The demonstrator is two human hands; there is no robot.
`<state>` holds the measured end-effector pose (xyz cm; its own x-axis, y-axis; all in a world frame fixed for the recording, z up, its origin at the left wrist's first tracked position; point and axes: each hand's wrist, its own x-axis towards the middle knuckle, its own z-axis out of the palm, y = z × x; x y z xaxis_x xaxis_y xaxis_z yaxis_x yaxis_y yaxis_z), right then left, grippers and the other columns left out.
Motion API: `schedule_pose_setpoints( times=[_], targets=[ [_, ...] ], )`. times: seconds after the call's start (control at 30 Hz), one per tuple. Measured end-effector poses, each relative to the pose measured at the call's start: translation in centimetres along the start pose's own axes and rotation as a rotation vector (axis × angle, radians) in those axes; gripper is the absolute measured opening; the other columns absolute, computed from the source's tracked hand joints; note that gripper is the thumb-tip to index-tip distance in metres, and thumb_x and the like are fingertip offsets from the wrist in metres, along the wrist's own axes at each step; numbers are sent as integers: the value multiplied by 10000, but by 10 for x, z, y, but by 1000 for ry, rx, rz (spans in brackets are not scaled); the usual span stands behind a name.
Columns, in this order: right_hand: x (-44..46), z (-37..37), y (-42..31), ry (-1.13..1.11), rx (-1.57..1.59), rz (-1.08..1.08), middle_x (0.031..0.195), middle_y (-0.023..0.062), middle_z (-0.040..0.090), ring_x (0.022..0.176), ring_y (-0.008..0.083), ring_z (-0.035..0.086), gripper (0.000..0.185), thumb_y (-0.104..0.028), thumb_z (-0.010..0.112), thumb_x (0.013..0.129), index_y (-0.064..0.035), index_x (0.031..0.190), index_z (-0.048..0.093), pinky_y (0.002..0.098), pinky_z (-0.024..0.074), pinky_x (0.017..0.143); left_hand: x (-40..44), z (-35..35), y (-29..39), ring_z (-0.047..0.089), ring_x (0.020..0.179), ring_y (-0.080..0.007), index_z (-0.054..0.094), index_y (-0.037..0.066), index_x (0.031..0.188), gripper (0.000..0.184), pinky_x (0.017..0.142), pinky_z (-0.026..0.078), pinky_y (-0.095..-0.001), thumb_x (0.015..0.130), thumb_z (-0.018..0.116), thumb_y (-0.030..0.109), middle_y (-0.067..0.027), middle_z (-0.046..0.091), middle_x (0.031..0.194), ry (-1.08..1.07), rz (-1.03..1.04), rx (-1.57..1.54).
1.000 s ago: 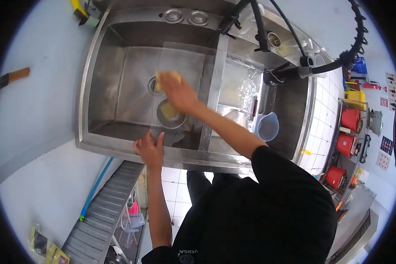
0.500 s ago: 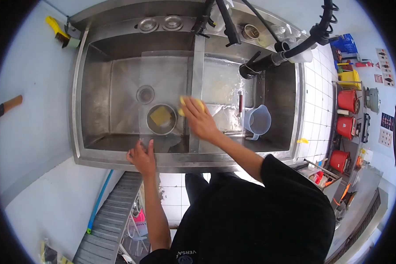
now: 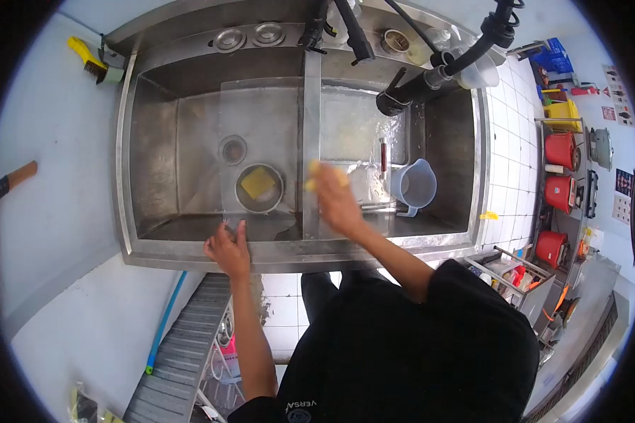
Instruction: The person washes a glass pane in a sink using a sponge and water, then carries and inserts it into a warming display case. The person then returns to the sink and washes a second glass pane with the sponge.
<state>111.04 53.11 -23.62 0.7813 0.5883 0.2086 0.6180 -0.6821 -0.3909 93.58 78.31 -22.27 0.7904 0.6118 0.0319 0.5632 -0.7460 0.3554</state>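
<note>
A clear flat panel (image 3: 261, 99) lies across the double sink, its left edge showing over the left basin. My left hand (image 3: 228, 248) grips the panel's near left corner, thumb and fingers at its edge. Over the divider and right basin, my right hand (image 3: 337, 201) presses a yellow sponge or cloth (image 3: 312, 176) on the panel; motion blurs it. Beneath the panel, a round metal bowl (image 3: 259, 210) holds a yellow sponge (image 3: 259, 183) in the left basin. A light-blue plastic jug (image 3: 415, 187) stands in the right basin beside a dark-red-handled utensil (image 3: 384, 158).
A black faucet (image 3: 395, 102) hangs over the right basin. Two metal drain strainers (image 3: 268, 32) sit on the back ledge, with a small metal cup (image 3: 395, 42) further right. A yellow brush (image 3: 86, 58) hangs on the left wall. Red containers (image 3: 560, 151) fill a rack at the right.
My right hand has moved right with the yellow sponge or cloth, from the divider toward the right basin. My left hand stays at the panel's corner. The view has shifted slightly.
</note>
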Motion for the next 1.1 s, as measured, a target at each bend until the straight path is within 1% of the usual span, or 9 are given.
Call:
schedule_pose_setpoints(
  times=[0.17,0.23,0.3,0.4,0.5,0.67,0.87,1.0,1.1],
  targets=[
    [104,3,46,256,-151,358,1533,235,376,1413,403,368,560,-63,485,943,26,1482,362,559,330,1110,3,15,-7,601,887,-252,663,65,1099,473,1029,329,-437,901,686,493,-73,658,823,68,37,61],
    [73,53,19,62,-212,187,1525,225,390,1425,387,354,559,-53,492,936,29,1476,374,554,323,1120,-7,3,-11,604,899,-254,662,67,1103,474,1027,329,-430,902,683,495,-78,669,842,21,23,70],
    [1,13,-35,-34,77,-113,1504,226,420,1416,388,366,554,-69,493,936,20,1473,389,557,338,1111,-1,0,0,607,912,-257,660,68,1110,478,1026,330,-425,905,675,500,-83,677,858,-20,-16,35],
    [-74,-9,-9,-48,131,83,1515,216,412,1425,386,357,550,-66,493,938,0,1476,401,549,329,1125,-2,5,-5,606,915,-254,659,74,1119,487,1022,329,-430,910,662,514,-76,673,849,31,30,60],
    [-2,-22,22,166,-114,333,1538,247,367,1444,377,341,569,-68,500,892,14,1448,412,523,295,1158,-3,13,-14,606,909,-239,662,83,1120,490,1018,327,-436,912,654,527,-62,669,841,39,44,96],
    [-53,-16,-31,-89,66,36,1531,271,360,1455,398,312,603,-35,499,884,26,1471,380,541,270,1161,3,6,-1,609,895,-240,664,85,1112,499,1018,325,-444,917,639,544,-52,664,814,48,38,54],
    [-113,-57,7,104,-51,482,1536,280,348,1457,415,301,637,28,478,844,40,1473,373,564,252,1163,-3,7,-5,611,888,-236,667,87,1108,504,1024,315,-438,921,628,554,-38,661,788,68,54,56],
    [-138,-50,-33,-69,-129,364,1534,273,360,1438,431,323,590,10,474,938,18,1510,332,514,266,1166,-2,6,-6,615,919,-246,665,94,1114,505,1029,308,-441,924,619,560,-53,678,824,-4,4,71],
    [-130,-56,-10,140,-44,482,1539,288,340,1444,438,306,598,34,456,932,21,1514,320,505,250,1180,-3,9,-11,610,925,-260,652,84,1136,524,1046,300,-459,951,581,569,-61,681,854,15,46,70]
  ],
)
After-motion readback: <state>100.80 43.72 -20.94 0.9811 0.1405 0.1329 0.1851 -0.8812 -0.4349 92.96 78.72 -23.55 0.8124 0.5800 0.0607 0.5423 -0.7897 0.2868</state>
